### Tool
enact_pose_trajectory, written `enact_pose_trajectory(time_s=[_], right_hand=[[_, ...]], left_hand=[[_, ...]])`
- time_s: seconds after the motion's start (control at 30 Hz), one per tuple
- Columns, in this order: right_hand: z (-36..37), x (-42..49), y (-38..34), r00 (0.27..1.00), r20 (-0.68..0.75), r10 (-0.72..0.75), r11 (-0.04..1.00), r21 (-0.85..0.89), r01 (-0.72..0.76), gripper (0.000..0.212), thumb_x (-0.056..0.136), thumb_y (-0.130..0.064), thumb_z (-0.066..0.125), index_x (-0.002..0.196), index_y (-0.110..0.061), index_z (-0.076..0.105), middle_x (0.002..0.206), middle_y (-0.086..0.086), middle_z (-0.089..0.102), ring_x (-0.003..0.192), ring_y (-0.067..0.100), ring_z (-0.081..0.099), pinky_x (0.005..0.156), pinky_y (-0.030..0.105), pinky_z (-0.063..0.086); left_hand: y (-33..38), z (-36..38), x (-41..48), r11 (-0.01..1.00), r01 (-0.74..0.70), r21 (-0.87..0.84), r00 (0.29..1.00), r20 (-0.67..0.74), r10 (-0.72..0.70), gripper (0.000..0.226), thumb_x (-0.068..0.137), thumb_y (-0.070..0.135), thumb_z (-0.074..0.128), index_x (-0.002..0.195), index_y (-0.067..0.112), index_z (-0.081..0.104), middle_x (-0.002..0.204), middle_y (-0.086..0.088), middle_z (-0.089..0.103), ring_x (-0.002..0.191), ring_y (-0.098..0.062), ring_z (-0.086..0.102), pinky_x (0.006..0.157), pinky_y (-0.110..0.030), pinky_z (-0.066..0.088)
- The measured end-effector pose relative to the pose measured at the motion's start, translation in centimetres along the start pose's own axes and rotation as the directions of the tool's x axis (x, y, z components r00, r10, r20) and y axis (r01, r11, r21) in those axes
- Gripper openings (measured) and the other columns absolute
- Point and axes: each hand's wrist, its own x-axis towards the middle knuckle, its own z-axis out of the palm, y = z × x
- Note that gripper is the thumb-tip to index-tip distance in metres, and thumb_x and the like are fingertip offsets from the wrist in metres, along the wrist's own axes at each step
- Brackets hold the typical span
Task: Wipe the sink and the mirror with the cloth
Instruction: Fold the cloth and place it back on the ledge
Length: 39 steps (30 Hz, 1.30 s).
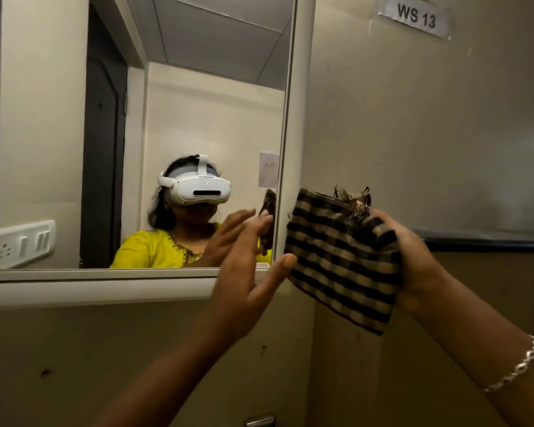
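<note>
With the right hand [413, 263] gripping the folded checked cloth [342, 260] just right of the mirror [74, 118], and the left hand [247, 272] open with its thumb touching the cloth's edge, the cloth was best flattened before pressing it evenly on the glass.

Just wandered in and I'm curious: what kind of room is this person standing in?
Probably a small washroom, perhaps at a workplace. A white-framed wall mirror, a white paper label reading WS 13 on the beige wall, and a black-and-beige checked cloth held in the right hand suggest it.
</note>
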Motion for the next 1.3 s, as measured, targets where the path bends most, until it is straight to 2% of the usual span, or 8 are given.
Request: enact_pose_trajectory(time_s=[0.1,0.23,0.53,0.7,0.87,0.97,1.13,1.3], right_hand=[[0.5,-0.8,-0.8,0.999,0.039,0.000,0.992,0.130,-0.005,0.063,0.097,-0.025,0.027,0.055,-0.019,0.075,0.063,0.000,0.071,0.056,0.011,0.068,0.052,0.022,0.056],[-0.1,-2.1,-1.2,0.995,0.093,0.020,0.982,0.187,-0.037,0.046,0.080,-0.030,0.040,0.054,-0.015,0.075,0.063,0.003,0.071,0.056,0.014,0.068,0.049,0.024,0.056],[-5.2,-2.6,-3.7,0.995,0.087,0.041,0.983,-0.180,-0.024,0.042,0.054,-0.030,0.080,0.086,-0.006,0.066,0.073,0.004,0.069,0.066,0.017,0.066,0.059,0.025,0.056],[-6.8,-0.8,-8.7,0.996,0.067,0.061,0.864,-0.502,-0.019,0.035,0.060,-0.001,0.065,0.095,0.001,0.064,0.084,0.008,0.073,0.080,0.021,0.071,0.069,0.029,0.059],[-7.5,1.3,-12.3,0.998,0.019,-0.064,0.566,-0.823,0.052,0.016,0.075,0.006,0.063,0.081,-0.007,0.067,0.060,-0.001,0.064,0.051,0.006,0.057,0.043,0.018,0.041],[-8.1,2.9,-13.2,0.996,-0.027,-0.090,0.528,-0.849,0.025,0.012,0.080,0.002,0.062,0.078,-0.009,0.067,0.064,0.002,0.060,0.043,0.002,0.055,0.037,0.015,0.041],[-9.8,5.5,-13.3,0.972,-0.035,-0.232,0.622,-0.774,0.121,0.019,0.082,0.008,0.057,0.073,-0.009,0.062,0.074,0.006,0.061,0.057,0.009,0.062,0.054,0.021,0.055],[-13.1,8.4,-10.8,0.928,-0.081,-0.364,0.660,-0.725,0.196,0.027,0.081,0.013,0.054,0.072,-0.012,0.061,0.075,0.007,0.060,0.066,0.016,0.056,0.063,0.027,0.048]], left_hand=[[1.9,2.6,-0.4,0.717,0.484,-0.502,0.875,0.250,-0.415,0.071,0.067,0.053,0.059,0.129,0.023,0.042,0.131,0.006,0.054,0.118,-0.007,0.054,0.096,-0.030,0.050],[3.1,3.9,-0.8,0.348,0.675,-0.650,0.723,0.491,-0.486,0.053,0.073,0.035,0.067,0.119,0.013,0.051,0.115,-0.010,0.065,0.101,-0.027,0.066,0.076,-0.040,0.059],[6.0,4.4,2.9,0.637,0.592,-0.493,0.804,0.305,-0.510,0.032,0.079,0.013,0.060,0.110,0.010,0.053,0.101,-0.003,0.065,0.090,-0.018,0.064,0.064,-0.028,0.057],[7.6,4.3,7.4,0.770,0.509,-0.386,0.850,0.368,-0.377,0.016,0.080,0.011,0.060,0.095,0.014,0.058,0.096,0.000,0.067,0.091,-0.015,0.065,0.076,-0.029,0.056],[9.1,4.0,12.0,0.937,0.348,0.020,0.845,0.426,-0.323,0.007,0.081,0.019,0.063,0.080,0.013,0.059,0.068,0.002,0.056,0.046,-0.003,0.047,0.036,-0.011,0.036],[9.3,4.7,14.1,0.926,0.374,0.053,0.844,0.394,-0.363,0.013,0.082,0.018,0.062,0.091,0.009,0.061,0.070,-0.001,0.057,0.034,-0.004,0.045,0.031,-0.012,0.030],[8.9,6.8,16.2,0.906,0.404,-0.128,0.875,0.342,-0.342,0.022,0.087,0.008,0.054,0.109,0.005,0.056,0.087,-0.009,0.064,0.067,-0.018,0.065,0.052,-0.028,0.057],[6.5,10.2,17.3,0.963,0.267,-0.025,0.933,0.258,-0.252,0.022,0.087,0.006,0.055,0.107,0.000,0.060,0.080,-0.006,0.057,0.076,-0.017,0.054,0.066,-0.024,0.047]])
